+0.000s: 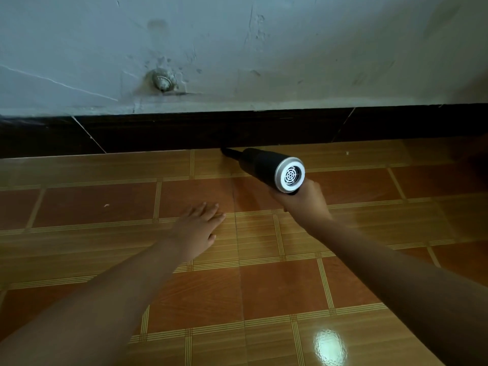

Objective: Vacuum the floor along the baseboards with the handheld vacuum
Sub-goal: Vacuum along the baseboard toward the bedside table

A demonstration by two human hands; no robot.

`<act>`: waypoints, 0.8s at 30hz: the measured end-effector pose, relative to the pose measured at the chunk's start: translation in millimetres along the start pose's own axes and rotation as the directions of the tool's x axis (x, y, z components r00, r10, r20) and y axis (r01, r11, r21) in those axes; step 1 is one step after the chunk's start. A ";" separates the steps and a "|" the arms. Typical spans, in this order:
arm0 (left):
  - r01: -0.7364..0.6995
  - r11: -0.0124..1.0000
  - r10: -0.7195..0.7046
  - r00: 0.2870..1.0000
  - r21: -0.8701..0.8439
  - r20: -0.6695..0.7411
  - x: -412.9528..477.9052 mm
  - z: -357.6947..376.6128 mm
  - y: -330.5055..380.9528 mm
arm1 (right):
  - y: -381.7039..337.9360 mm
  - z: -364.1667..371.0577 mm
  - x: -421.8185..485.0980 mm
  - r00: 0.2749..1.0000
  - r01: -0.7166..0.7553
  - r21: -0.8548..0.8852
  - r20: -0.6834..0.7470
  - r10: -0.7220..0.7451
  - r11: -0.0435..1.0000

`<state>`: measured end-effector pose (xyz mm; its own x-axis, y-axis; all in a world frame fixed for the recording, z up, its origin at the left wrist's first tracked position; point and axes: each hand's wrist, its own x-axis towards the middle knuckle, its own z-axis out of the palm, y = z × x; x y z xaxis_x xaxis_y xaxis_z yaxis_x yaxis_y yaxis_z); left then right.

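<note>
- The handheld vacuum [274, 167] was held low over the floor [264, 286], near its far edge, with the vented rear cap turned toward the camera.
- Its narrow nozzle [227, 151] was pointed at the seam where the floor's far edge met the dark baseboard [158, 133]. This was presumably so that suction was applied in the corner where dust gathers. Whether the tip touched the tiles could not be told.
- The right hand [303, 200] was wrapped round the grip below the vacuum's body. The fingers were closed about it, though they were mostly hidden behind the back of the hand.
- The body was angled down and to the left, which appeared to suit a sweep along the baseboard.
- The left hand [198, 228] was stretched palm down toward the floor, well short of the baseboard. Its fingers were straight and slightly spread, and nothing was held. It was probably placed there as a support while leaning forward; contact with the tiles could not be confirmed.
- A white speck [106, 205] was seen on the tiles to the left and another [347, 153] near the far edge to the right, so the job was judged unfinished.
</note>
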<state>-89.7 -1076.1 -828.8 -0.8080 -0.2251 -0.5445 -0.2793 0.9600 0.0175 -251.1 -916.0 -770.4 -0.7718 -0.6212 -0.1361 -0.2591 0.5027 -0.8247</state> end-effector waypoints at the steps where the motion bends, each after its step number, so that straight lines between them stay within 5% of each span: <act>1: 0.003 1.000 -0.003 1.000 -0.005 0.003 0.8 0.3 0.4 | 1.9 -1.0 0.0 1.000 0.031 -0.078 -0.001 -0.031 0.996; 5: 0.012 1.000 -0.012 1.000 -0.019 0.015 2.0 0.9 0.7 | 11.3 -5.1 -2.6 0.969 0.239 -0.425 0.042 -0.245 0.873; 10: 0.014 1.000 -0.015 0.998 0.022 0.056 1.6 -2.5 3.9 | 25.0 -1.0 -1.8 0.862 0.451 -0.563 0.076 -0.501 0.693; 15: 0.025 1.000 -0.026 0.996 0.018 0.087 1.1 -6.1 5.7 | 27.7 1.6 1.0 0.830 0.489 -0.651 0.142 -0.540 0.580; 24: 0.042 0.995 -0.054 0.990 0.088 0.131 -0.3 -11.3 19.5 | 39.3 -18.6 -0.7 0.826 0.483 -0.698 0.163 -0.540 0.528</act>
<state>-100.8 -1059.2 -818.8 -0.7168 -0.2525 -0.6499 -0.2663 0.9606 -0.0794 -271.5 -884.6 -792.4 -0.4030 -0.8823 0.2433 -0.9151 0.3854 -0.1183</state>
